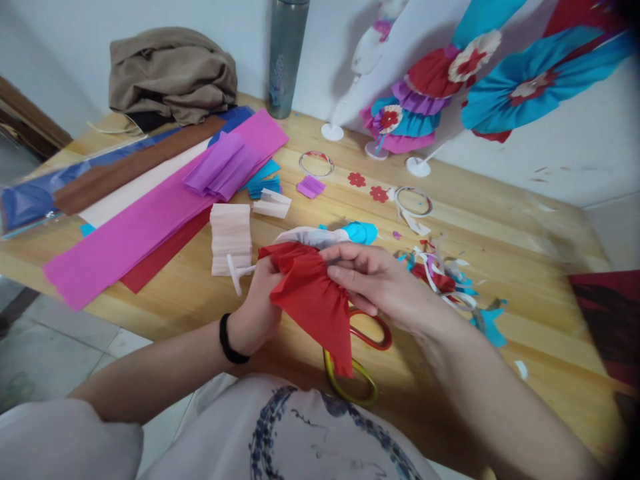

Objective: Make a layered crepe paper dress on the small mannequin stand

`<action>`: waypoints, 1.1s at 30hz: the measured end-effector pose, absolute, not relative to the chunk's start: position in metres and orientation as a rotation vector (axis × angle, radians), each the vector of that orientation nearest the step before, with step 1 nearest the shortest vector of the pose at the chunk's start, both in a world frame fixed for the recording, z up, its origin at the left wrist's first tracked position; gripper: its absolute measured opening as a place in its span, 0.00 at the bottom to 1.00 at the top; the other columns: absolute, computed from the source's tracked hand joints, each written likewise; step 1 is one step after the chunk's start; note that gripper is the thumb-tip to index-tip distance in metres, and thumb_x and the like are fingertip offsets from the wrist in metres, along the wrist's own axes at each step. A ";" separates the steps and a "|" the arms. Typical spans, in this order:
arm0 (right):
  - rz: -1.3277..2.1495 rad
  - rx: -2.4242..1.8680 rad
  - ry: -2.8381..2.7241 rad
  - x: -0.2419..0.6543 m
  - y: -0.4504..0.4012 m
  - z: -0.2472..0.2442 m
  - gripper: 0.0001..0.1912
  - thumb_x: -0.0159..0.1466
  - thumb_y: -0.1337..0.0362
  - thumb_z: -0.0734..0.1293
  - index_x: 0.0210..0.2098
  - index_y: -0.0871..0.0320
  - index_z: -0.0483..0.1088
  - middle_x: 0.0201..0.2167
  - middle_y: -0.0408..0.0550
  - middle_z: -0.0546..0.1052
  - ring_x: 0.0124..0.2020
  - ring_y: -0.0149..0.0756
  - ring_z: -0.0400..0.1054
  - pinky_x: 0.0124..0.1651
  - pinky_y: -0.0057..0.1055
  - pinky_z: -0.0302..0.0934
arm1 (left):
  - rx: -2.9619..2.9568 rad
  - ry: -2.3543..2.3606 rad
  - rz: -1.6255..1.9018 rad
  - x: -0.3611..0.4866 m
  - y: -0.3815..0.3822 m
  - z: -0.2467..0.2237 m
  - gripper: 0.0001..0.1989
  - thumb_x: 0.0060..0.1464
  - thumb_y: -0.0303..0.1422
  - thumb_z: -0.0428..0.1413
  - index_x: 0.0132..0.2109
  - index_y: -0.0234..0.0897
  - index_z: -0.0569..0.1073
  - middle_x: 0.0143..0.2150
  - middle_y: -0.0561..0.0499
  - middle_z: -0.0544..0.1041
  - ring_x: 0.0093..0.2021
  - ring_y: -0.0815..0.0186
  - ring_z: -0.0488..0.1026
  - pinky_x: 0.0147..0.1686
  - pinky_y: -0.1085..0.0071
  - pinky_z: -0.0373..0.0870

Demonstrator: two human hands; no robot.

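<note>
A white wall (75,40) backs the wooden table (530,233). From the red paper at the centre, a long pink paper strip (150,223) lies toward ten o'clock, a heaped brown cloth (173,73) at eleven, and ruffled paper decorations (425,100) at one.

The step in hand looks like gathering: the red paper (315,300) is bunched along its upper edge and fans out below, above the table. The left hand (257,307) is clamped on its left end; the right hand (380,277) pinches the pleats between thumb and fingers. The next move seems to call for a steady left hold and small, even tucks.

A flask (287,60) stands near twelve, scissors (386,343) lie at five, and red flower cut-outs (357,179) at one.
</note>
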State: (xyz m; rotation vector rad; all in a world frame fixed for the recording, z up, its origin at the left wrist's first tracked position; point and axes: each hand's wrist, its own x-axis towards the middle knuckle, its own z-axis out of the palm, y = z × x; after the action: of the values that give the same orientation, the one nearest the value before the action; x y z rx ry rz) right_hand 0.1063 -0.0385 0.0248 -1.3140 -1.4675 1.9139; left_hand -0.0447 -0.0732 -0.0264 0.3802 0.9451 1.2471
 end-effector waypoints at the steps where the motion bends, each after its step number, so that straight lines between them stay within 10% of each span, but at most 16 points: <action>1: 1.902 -1.321 -1.510 0.107 -0.039 0.024 0.11 0.58 0.59 0.70 0.37 0.57 0.69 0.17 0.32 0.64 0.12 0.20 0.48 0.15 0.24 0.40 | 0.375 0.929 1.242 -0.046 -0.074 -0.024 0.11 0.39 0.33 0.68 0.33 0.36 0.79 0.34 0.50 0.80 0.33 0.64 0.76 0.35 0.71 0.75; 33: 1.275 -1.505 -1.995 0.107 -0.058 0.014 0.06 0.62 0.62 0.62 0.31 0.56 0.67 0.23 0.43 0.72 0.21 0.30 0.60 0.25 0.28 0.53 | 0.254 1.145 1.180 -0.050 -0.065 -0.017 0.05 0.42 0.23 0.56 0.28 0.37 0.73 0.24 0.53 0.75 0.25 0.67 0.72 0.25 0.73 0.67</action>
State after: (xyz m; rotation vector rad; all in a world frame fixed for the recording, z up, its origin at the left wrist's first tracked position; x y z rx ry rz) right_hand 0.1067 -0.0579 0.0143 -1.5050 -1.9948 1.2747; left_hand -0.0500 -0.0651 -0.0170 0.2540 1.1449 1.1798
